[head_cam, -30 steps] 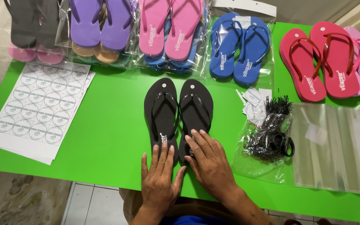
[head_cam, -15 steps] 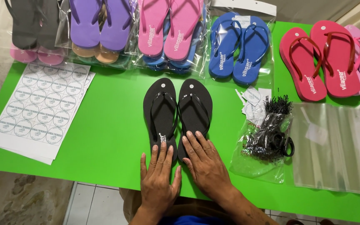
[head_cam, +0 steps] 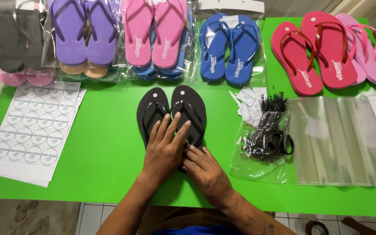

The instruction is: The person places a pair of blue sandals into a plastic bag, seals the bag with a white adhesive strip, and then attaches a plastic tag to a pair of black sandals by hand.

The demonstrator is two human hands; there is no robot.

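Note:
A pair of black flip-flops point(head_cam: 188, 102) lies side by side in the middle of the green table point(head_cam: 105, 148), toes pointing away from me. My left hand point(head_cam: 165, 148) rests flat across the heels of both, fingers spread over the straps. My right hand point(head_cam: 205, 169) sits just below and to the right, its fingertips touching the heel of the right flip-flop. Neither hand grips anything.
Bagged flip-flops line the back: dark point(head_cam: 18, 39), purple point(head_cam: 81, 30), pink point(head_cam: 153, 32), blue point(head_cam: 227, 48). Loose red point(head_cam: 314, 56) and pink pairs point(head_cam: 366, 48) sit at far right. A round-sticker sheet point(head_cam: 31, 130) lies left; a bag of black ties point(head_cam: 266, 139), paper tags point(head_cam: 249, 100) and clear bags point(head_cam: 344, 139) lie right.
My left hand slid forward onto the flip-flops' heels and straps. My right hand drew back toward me and now sits under the left hand at the right heel.

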